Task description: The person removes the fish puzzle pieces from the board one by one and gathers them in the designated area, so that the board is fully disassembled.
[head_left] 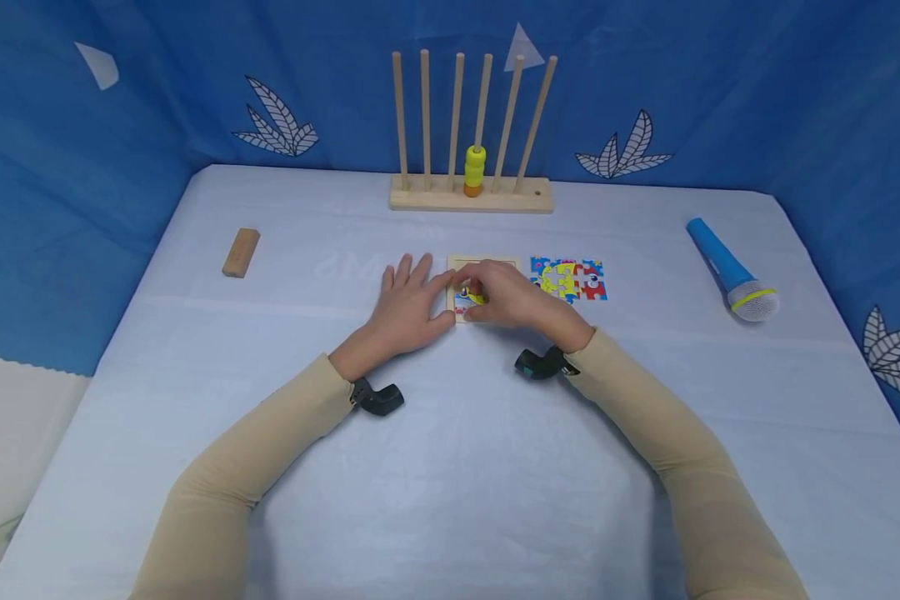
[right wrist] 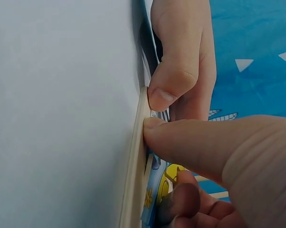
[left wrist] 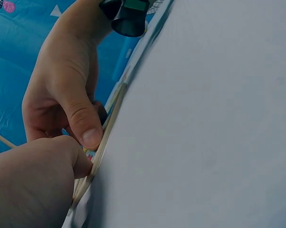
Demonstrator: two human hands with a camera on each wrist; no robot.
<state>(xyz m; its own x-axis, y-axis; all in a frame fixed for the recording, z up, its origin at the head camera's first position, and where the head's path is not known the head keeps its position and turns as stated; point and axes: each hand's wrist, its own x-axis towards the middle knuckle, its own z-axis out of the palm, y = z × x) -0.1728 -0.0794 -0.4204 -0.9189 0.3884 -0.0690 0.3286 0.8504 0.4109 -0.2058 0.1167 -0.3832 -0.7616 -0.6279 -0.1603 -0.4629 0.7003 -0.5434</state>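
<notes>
My left hand [head_left: 407, 315] lies with fingers spread at the left side of a small wooden puzzle tray [head_left: 452, 262]. Its thumb and index fingertip touch the tray's edge. Over the tray bends my right hand [head_left: 506, 293], its thumb at the near rim and its other fingers curled over the picture. Between thumb and index finger, part of a blue and yellow jigsaw picture [head_left: 461, 302] shows. Whether the right fingers pinch a piece or only press is hidden. Just right of the tray lie several joined jigsaw pieces [head_left: 567, 279], yellow, red and blue.
A wooden peg stand [head_left: 427, 200] with yellow and orange beads [head_left: 474, 169] on one rod stands at the back. The wooden block [head_left: 241, 252] lies at the left. On the right is a blue toy microphone [head_left: 723, 258]. Blue cloth hangs behind the white-covered table [head_left: 450, 467].
</notes>
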